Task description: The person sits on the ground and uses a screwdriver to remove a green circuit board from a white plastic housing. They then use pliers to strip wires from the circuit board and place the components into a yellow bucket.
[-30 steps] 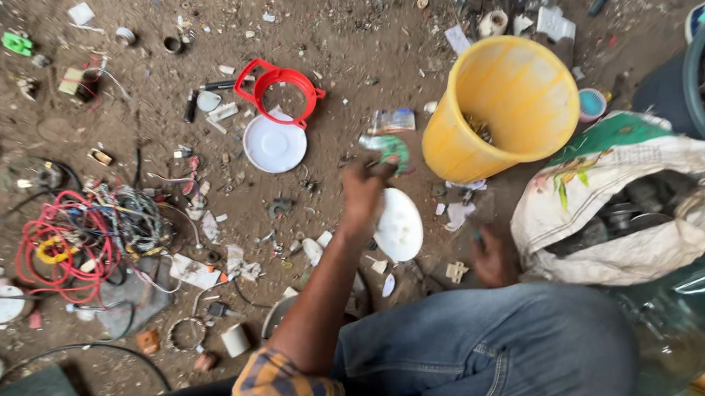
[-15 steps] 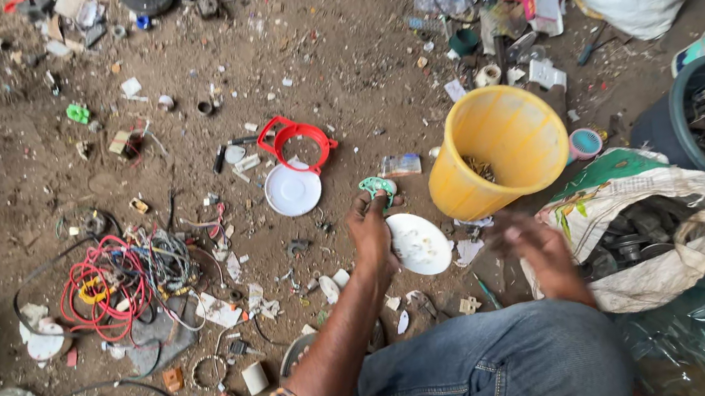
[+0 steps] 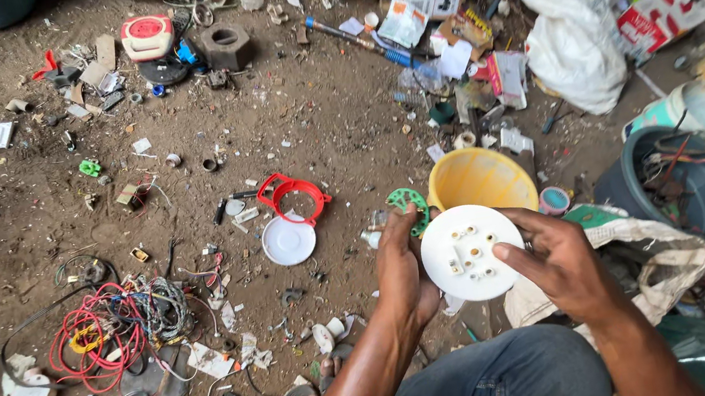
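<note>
— Where's the white disc [image 3: 472, 252]?
— Held above the yellow bucket [image 3: 480, 180], left hand [image 3: 403, 277] closed on its rim, right hand [image 3: 556, 262] fingertips steadying it.
— Heavy?
— Looks light, stiff plastic; hold the edges.

A round white plastic disc [image 3: 472, 251] with small raised metal-fitted sockets at its centre faced upward, tilted slightly, held above the dirt ground.
</note>
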